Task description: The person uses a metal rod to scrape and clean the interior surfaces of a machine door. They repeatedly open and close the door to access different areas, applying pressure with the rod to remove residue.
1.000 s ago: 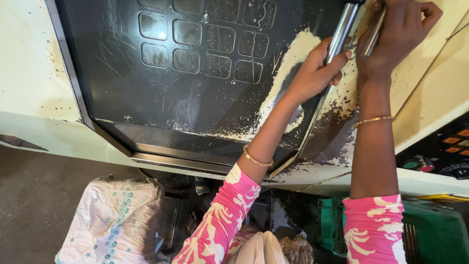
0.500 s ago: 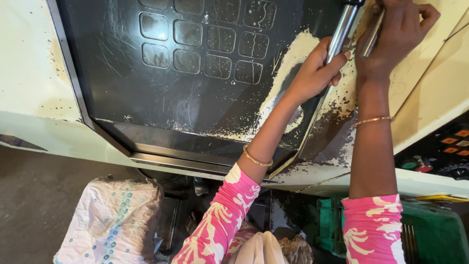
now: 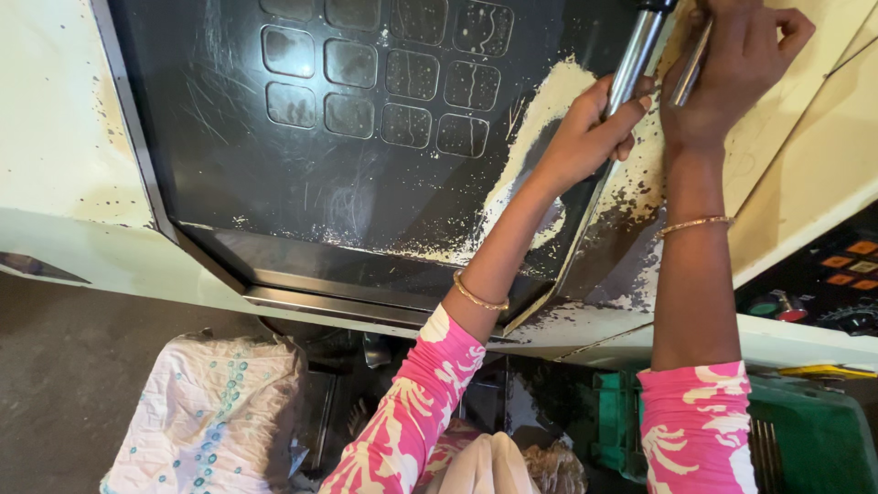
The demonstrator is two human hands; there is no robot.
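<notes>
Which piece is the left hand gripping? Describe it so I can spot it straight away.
Start at the big dark window panel set in the cream machine door. Along its right edge runs a shiny metal bar handle, and the left hand wraps its lower end. It is round and polished, unlike the flat, paint-chipped frame beside it.

Both arms raised forward, left hand [image 3: 585, 137] curled in a grip, right hand [image 3: 732, 73] fingers bent closed

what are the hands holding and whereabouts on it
The left hand grips the shiny metal bar handle at its lower end. The right hand pinches a thin metal rod near its upper part.
</notes>
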